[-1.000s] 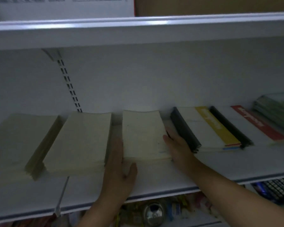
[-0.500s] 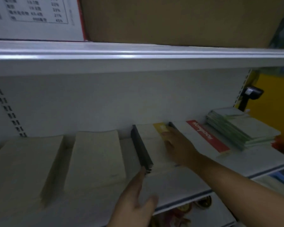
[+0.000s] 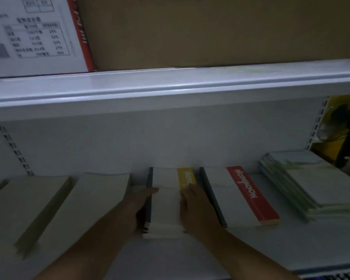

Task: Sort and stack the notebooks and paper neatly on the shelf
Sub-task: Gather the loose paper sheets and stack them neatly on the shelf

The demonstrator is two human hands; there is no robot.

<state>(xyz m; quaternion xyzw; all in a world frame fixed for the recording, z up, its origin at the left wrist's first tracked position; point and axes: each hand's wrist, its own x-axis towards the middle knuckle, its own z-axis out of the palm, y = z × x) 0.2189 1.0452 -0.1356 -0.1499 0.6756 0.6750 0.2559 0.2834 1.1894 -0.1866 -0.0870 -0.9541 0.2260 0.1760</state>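
The yellow stack [image 3: 166,201] of notebooks lies flat in the middle of the shelf [image 3: 281,251]. Its dark spine faces left and a yellow band runs down the right side of its top cover. The left hand [image 3: 140,205] lies against the spine with the fingers stretched along it and a fingertip just over the top edge. It presses rather than grasps. The right hand [image 3: 196,209] rests on the stack's right edge, fingers laid fairly straight over the lower part of the yellow band, gripping nothing. Both hands touch the stack, one on each side.

Just to the right, across a narrow gap, lies the red stack [image 3: 238,201]. It has the same dark spine on the left, and a red band with white lettering. The right wrist lies over that gap. Farther right is the green stack [image 3: 307,186], its edges stepped out unevenly toward the left.

Left of the yellow stack is a cream paper stack [image 3: 93,209], with the left forearm over its near corner. Beyond it lies a second paper stack [image 3: 26,211].

Behind them are the white back panel and a slotted upright [image 3: 14,152]. The upper shelf [image 3: 170,87] carries a cardboard box [image 3: 210,31] and a white box [image 3: 32,35] with a printed table and a red edge. Past the shelf's right end something dark stands against yellow, too blurred to make out.
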